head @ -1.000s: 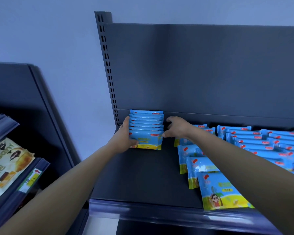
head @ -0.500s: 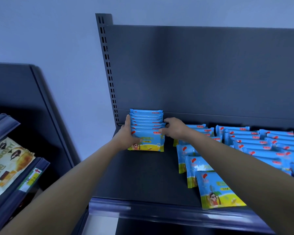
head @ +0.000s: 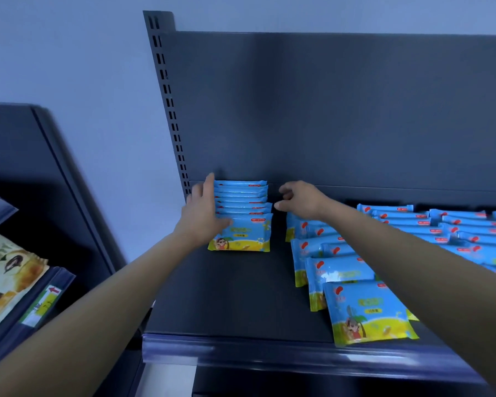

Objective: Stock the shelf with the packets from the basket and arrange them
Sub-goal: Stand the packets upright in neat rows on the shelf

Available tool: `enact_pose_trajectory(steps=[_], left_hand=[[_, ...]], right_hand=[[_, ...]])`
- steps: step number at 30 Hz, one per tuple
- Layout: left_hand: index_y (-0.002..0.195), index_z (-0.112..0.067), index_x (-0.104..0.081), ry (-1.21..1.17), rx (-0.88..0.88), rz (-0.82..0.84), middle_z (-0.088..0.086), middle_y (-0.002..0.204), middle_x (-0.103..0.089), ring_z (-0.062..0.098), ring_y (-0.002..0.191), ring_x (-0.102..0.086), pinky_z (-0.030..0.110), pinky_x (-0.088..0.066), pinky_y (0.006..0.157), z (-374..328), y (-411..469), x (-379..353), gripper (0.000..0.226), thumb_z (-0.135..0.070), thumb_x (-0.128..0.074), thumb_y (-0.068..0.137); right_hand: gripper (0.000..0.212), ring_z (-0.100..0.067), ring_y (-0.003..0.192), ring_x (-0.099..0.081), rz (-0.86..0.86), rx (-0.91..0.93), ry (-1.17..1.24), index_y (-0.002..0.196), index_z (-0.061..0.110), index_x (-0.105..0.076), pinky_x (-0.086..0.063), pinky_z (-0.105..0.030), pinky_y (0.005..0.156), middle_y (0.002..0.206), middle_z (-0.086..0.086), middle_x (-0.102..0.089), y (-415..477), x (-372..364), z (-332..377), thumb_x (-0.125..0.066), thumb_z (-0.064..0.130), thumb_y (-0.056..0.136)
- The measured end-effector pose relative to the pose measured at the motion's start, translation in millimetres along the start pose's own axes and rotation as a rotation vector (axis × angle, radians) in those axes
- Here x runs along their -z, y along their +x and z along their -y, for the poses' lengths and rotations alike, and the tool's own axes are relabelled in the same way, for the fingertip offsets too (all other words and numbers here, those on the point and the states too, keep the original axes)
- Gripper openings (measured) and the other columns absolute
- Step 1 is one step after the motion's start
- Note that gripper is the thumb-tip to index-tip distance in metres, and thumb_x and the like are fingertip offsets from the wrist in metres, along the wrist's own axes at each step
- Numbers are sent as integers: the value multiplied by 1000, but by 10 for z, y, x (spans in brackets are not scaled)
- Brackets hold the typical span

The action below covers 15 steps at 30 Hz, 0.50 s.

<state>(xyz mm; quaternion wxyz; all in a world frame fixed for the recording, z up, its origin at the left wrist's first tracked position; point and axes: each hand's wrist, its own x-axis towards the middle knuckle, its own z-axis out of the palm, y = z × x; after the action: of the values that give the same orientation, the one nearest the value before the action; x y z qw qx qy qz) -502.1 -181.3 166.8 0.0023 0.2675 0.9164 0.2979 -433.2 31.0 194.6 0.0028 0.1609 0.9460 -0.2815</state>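
About seven blue packets standing in one row at the back left of the shelf. Left hand pressed flat on the row's left side, fingers straight, thumb on the front one. Right hand just beside the row's right side, not touching, fingers loosely bent, holding nothing; many more packets lying further right.

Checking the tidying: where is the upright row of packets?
Head view: upright row of packets stands in the shelf's back left corner, left hand touching its left side, right hand just beyond its right.
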Motion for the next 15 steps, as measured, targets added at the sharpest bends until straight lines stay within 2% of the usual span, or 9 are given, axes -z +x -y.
enact_pose_trajectory(steps=[3,5,7,9,11,13,15], left_hand=[[144,-16,-21,29,-173,-57,6,139,-31,24,128,-31,39,-30,106,-419,-89,-4,84,-31,-71,79],[136,-14,-34,-47,-282,40,3,133,-36,20,125,-37,33,-32,104,-738,-190,-102,70,-31,-72,79],[127,-15,-43,-89,-351,207,0,125,-39,17,116,-43,30,-38,98,-1003,-310,-271,62,-35,-73,77],[129,-16,-40,-37,-365,386,-2,127,-36,17,115,-42,33,-39,97,-1182,-400,-496,72,-46,-74,73],[140,-15,-26,151,-373,489,1,139,-26,23,127,-30,39,-29,107,-1259,-433,-744,98,-63,-70,67],[146,-15,-13,353,-389,506,4,146,-18,28,135,-18,43,-16,111,-1275,-443,-942,117,-75,-65,59],[146,-14,-9,427,-392,483,7,146,-17,30,136,-16,44,-12,112,-1279,-448,-1066,124,-77,-66,55]], right_hand=[[50,-24,115,-55,-32,-12,-71,130,7,-51,-45,-31,94,129,-9,-57,38,164,-157,-66,26,87],[54,-24,119,-53,5,-28,-131,133,7,-50,-42,-31,100,133,-9,-55,40,266,-310,-68,26,85],[63,-23,126,-48,89,-49,-198,138,7,-44,-39,-30,104,140,-8,-49,13,355,-472,-69,26,84],[70,-22,128,-46,168,-82,-250,142,12,-38,-40,-27,98,145,-4,-43,-30,434,-630,-70,27,83],[75,-21,129,-44,235,-120,-289,145,16,-33,-40,-26,95,148,-1,-39,-72,500,-758,-71,31,82],[80,-22,131,-41,273,-142,-311,146,18,-30,-35,-29,106,150,0,-36,-79,537,-871,-71,36,81],[83,-22,133,-39,301,-151,-318,147,20,-28,-31,-33,111,150,0,-34,-67,547,-952,-71,40,80]])
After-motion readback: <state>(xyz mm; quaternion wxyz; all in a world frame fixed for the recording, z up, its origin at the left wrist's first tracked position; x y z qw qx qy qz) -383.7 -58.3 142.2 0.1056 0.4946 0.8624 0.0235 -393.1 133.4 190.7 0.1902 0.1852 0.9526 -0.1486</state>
